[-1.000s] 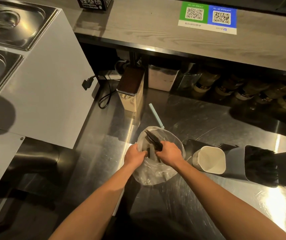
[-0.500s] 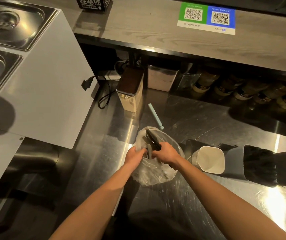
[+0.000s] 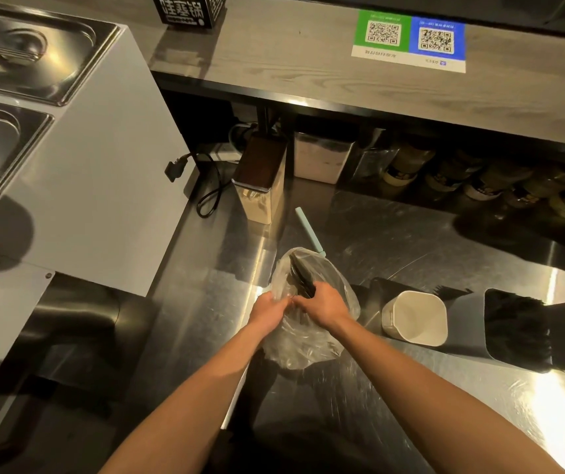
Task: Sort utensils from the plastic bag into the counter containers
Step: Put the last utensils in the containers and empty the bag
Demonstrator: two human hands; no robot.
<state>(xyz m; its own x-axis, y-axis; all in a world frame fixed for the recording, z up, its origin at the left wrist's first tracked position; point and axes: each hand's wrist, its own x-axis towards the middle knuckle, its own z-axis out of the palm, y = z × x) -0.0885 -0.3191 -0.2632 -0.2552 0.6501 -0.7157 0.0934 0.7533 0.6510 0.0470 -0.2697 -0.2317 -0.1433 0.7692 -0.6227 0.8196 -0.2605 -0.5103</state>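
A clear plastic bag (image 3: 303, 340) lies on the steel counter (image 3: 394, 254), with dark utensils (image 3: 299, 273) sticking up out of its mouth. My left hand (image 3: 269, 307) pinches the bag's left rim. My right hand (image 3: 323, 304) is closed around the bundle of dark utensils at the bag's opening. To the right stand a white container (image 3: 416, 318) that looks hollow inside and a grey container (image 3: 517, 328) filled with black utensils.
A pale green stick (image 3: 308, 232) lies on the counter behind the bag. A tin box (image 3: 262, 184) and a black cable (image 3: 209, 196) are at the back left. Jars line the space under the wooden shelf (image 3: 342, 77). Steel pans (image 3: 24, 53) sit at the left.
My hands have drawn closer together at the bag's mouth. My right hand has slid slightly left on the dark utensils. The bag stays in place.
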